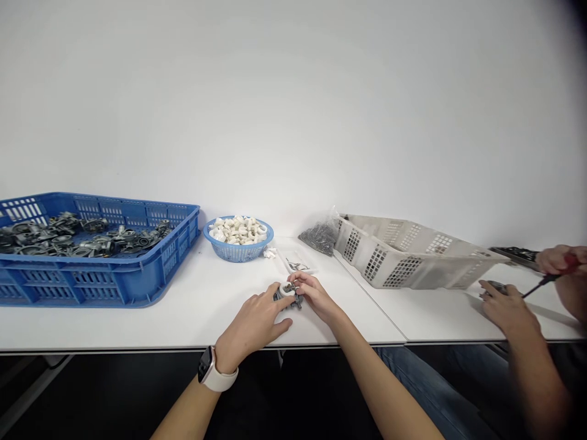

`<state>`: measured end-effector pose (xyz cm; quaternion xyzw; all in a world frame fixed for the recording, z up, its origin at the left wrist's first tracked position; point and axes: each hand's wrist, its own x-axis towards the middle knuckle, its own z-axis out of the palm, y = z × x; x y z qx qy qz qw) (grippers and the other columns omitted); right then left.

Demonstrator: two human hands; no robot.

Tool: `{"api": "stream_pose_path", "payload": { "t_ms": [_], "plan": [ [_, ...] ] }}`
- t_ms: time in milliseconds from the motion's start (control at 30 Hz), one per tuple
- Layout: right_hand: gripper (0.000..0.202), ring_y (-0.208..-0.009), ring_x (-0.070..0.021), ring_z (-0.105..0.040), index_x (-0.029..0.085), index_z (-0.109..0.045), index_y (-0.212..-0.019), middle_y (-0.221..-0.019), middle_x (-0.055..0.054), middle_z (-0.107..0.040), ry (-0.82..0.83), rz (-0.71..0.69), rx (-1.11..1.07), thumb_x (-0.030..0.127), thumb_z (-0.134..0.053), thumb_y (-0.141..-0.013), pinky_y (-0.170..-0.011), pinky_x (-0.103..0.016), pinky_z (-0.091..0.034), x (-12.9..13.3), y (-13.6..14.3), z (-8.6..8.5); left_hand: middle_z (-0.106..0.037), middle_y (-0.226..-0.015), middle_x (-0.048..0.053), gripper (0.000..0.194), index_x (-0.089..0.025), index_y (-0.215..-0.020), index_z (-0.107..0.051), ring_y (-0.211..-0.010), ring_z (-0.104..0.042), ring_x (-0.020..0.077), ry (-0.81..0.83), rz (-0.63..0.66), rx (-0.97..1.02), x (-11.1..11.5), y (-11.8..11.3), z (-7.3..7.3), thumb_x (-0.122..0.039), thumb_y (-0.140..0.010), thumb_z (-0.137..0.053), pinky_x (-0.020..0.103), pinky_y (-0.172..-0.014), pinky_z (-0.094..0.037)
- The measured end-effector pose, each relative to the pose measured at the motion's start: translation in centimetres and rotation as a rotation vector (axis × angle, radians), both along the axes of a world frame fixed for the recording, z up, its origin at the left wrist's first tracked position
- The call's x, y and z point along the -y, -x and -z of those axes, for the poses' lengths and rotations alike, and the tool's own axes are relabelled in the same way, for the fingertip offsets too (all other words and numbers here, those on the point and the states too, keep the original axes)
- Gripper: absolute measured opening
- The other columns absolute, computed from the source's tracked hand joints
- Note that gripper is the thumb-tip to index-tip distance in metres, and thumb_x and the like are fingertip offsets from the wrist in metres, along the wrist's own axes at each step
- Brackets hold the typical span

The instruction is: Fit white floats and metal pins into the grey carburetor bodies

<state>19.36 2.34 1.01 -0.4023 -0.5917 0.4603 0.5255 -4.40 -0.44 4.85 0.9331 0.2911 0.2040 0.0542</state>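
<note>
A small grey metal part (pixel 299 301) with a white plastic ring (pixel 287 290) on top rests on the table in front of me. My left hand (pixel 259 315), with a watch on its wrist, steadies the part from the left, its fingers curled over the side and the ring. From the right, my right hand (pixel 316 296) has its thumb and index finger pinched together at the upper edge of the ring. What sits between those fingertips is too small to make out. Just behind lies a flat clear tray (pixel 298 263) with small dark pieces.
On the left stands a blue crate (pixel 137 278) of grey metal parts. A blue basket (pixel 238 252) holds white plastic pieces. A bag of dark screws (pixel 320 237) leans by a white crate (pixel 426 272). At right, a co-worker's hands (pixel 509 308) hold a screwdriver (pixel 541 284) and a part.
</note>
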Motion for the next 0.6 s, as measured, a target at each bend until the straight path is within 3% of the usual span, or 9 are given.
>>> {"api": "stream_pose_path", "payload": {
  "t_ms": [600],
  "plan": [
    [0.025, -0.085, -0.0205, -0.052, 0.024, -0.066, -0.093, -0.097, -0.003, -0.061, -0.003, 0.015, 0.019, 0.019, -0.057, -0.071, -0.073, -0.031, -0.041, 0.15, 0.11, -0.21, -0.043, -0.152, 0.009, 0.043, -0.036, -0.143, -0.053, -0.09, -0.07, 0.0228, -0.032, 0.004, 0.081, -0.29, -0.1, 0.29, -0.035, -0.101, -0.057, 0.043, -0.085, -0.059]
  ]
}}
